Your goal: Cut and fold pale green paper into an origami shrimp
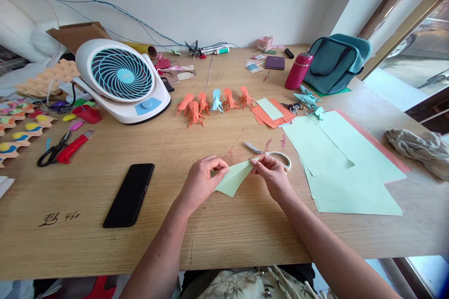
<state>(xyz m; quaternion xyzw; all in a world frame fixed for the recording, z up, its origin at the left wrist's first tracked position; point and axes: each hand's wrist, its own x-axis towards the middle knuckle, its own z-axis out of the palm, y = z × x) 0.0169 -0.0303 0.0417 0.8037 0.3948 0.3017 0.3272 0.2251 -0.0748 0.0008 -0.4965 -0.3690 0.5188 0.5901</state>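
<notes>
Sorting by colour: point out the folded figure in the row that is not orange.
The light blue figure, mid-row; the orange figures flank it on both sides.

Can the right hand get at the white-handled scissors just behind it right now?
Probably yes: the white-handled scissors lie right behind the right hand, nothing between. But it pinches the folded green paper with the left hand.

left hand [201, 181] pinching, right hand [272, 176] pinching (thumb-to-finger)

Fan [122, 76], phone [129, 194], bag [335, 62], flask [298, 70]
</notes>
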